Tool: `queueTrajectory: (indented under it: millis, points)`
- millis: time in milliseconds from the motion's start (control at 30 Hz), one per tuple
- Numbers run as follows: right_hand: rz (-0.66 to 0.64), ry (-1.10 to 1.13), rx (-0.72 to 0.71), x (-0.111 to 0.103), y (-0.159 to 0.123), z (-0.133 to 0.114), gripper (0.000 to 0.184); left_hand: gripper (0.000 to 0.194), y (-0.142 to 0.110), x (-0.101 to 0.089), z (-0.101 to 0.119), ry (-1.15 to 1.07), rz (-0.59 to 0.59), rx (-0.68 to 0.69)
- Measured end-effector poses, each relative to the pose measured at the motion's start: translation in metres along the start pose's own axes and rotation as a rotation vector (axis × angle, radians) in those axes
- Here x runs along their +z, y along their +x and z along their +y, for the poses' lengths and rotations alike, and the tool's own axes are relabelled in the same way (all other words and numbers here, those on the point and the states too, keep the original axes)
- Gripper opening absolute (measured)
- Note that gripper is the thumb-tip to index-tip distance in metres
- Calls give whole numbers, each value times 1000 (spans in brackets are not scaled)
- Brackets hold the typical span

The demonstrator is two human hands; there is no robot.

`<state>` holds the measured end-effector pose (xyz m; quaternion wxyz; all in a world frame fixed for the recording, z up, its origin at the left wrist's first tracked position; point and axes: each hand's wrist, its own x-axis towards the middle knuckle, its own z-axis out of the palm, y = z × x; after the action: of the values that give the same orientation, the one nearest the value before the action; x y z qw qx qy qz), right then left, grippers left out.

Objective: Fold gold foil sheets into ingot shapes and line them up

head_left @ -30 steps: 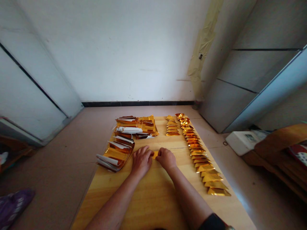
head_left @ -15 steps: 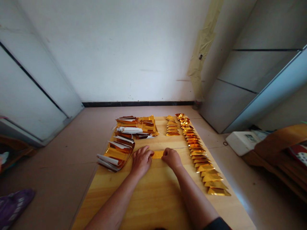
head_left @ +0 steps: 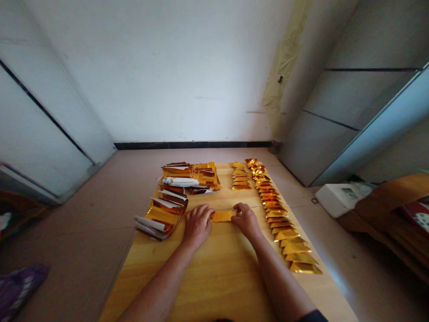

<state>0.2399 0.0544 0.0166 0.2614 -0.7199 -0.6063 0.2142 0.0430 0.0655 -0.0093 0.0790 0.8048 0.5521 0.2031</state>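
Observation:
A folded strip of gold foil paper [head_left: 223, 216] lies flat on the wooden table between my two hands. My left hand [head_left: 198, 222] rests over its left end, fingers together and closed on that edge. At the other end, my right hand [head_left: 247, 220] has its fingers curled, with thumb and fingertips at the strip's right corner. Right of it, a long overlapping row of folded gold foil pieces [head_left: 279, 223] runs along the table edge. A shorter row of the same pieces [head_left: 241, 176] lies beyond my right hand.
Bundles of gold foil sheets with white backs [head_left: 167, 214] lie at the table's left, with another banded bundle [head_left: 206, 176] behind. The wooden table [head_left: 214, 277] stands before a white wall [head_left: 187, 80]. At right are a grey cabinet [head_left: 335, 107] and a white box [head_left: 338, 199].
My right hand has slid a little to the right along the strip and its fingers have loosened, uncovering more of the right end. The left hand stays in place.

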Motion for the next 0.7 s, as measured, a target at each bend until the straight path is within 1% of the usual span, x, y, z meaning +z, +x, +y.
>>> queueTrajectory:
  millis: [67,133,333,500,600,700]
  points:
    - [0,11,-48,2,-1,1,37,42,0,1,0,1,13,14]
    - [-15,3,-88,4,-2,3,41,43,-1,1,0,-1,18,20]
    - [-11,-18,-146,9,-2,10,28,38,-1,1,-1,-14,44,46]
    - [-7,-8,-171,8,-3,9,24,38,-2,3,-3,-31,92,82]
    - [19,1,-185,9,-4,8,15,38,-3,3,-3,-63,123,99]
    - [52,14,-208,10,-5,7,15,33,-4,2,-2,-106,174,124]
